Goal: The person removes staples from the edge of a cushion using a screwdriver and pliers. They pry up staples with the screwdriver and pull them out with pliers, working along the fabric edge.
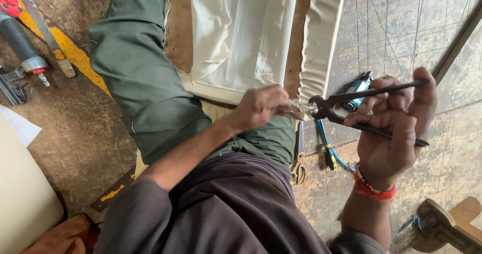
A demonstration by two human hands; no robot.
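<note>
My right hand (394, 128) grips black pincers (351, 108), whose round jaws bite at the corner edge of a cream fabric strip (321, 38). My left hand (261, 106) pinches that same fabric corner right beside the jaws. The cream cloth (241, 33) is stretched over a wooden frame (178, 28) that rests against my green-trousered leg (140, 78). A red thread band circles my right wrist.
A blue-handled tool with a blue cable (357, 89) lies on the worn floor behind the pincers. Scissors (298, 168) lie near my knee. A pneumatic tool with a red part (20, 43) sits at far left. A wooden piece (449, 226) is at bottom right.
</note>
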